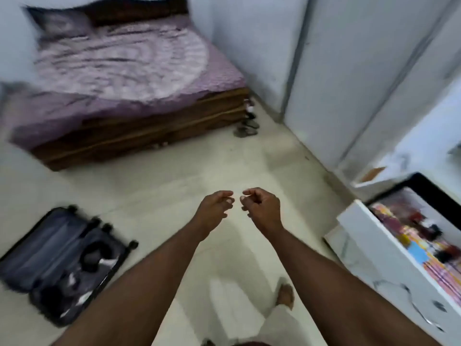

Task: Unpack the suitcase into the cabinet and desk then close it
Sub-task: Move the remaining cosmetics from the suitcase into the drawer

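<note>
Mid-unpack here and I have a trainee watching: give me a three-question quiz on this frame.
1. True or false: the suitcase lies open on the floor.
2. What is the left hand holding? A) a shirt B) nothing C) a zip pull
3. Fill in: the right hand hangs over bare ____, between the bed and the desk.

Key: 1 true. 2 B; fingers loosely curled, empty. 3 floor.

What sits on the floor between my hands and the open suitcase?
Nothing visible. Both the left hand and right hand hold nothing, and only bare floor lies between them and the suitcase at lower left.
</note>
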